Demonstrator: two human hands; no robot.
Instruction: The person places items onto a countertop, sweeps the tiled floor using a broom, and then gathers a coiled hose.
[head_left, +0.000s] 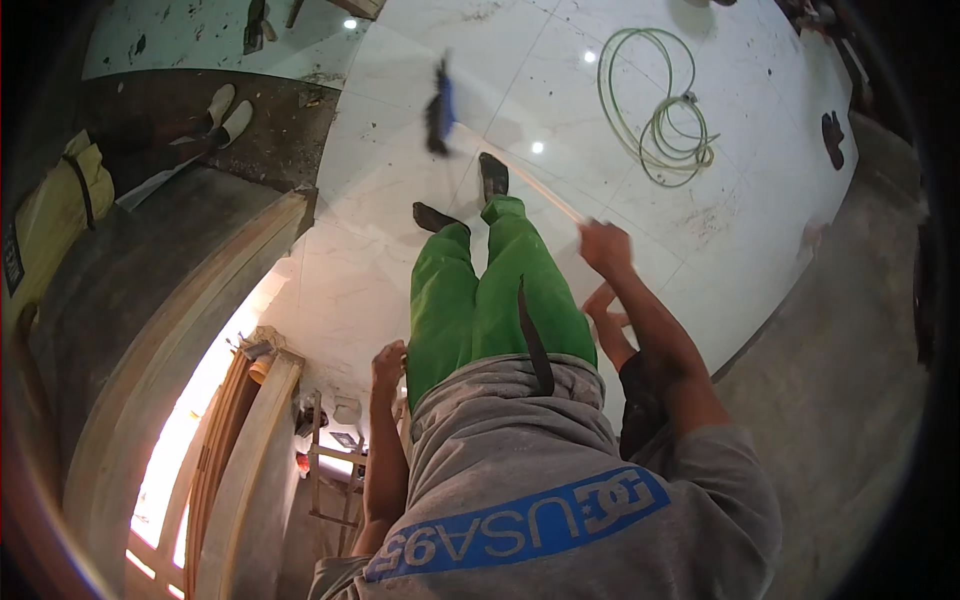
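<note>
My right hand (606, 247) is closed around the end of a broom's pale handle (536, 178), out to the right of my legs. The handle slants away to the blue broom head (448, 97) with dark bristles, blurred, just above the white tiled floor (375, 172) beyond my feet. My left hand (389, 364) hangs beside the left thigh of my green trousers (442, 315). Its fingers are curled, and whether they pinch anything is hidden.
A coiled green hose (667, 127) lies on the tiles ahead right. A wooden door frame (187, 300) stands left. One person in a yellow shirt (64, 202) is at far left. Another person's limb (611, 330) shows behind my right arm. A dark shoe (832, 140) lies far right.
</note>
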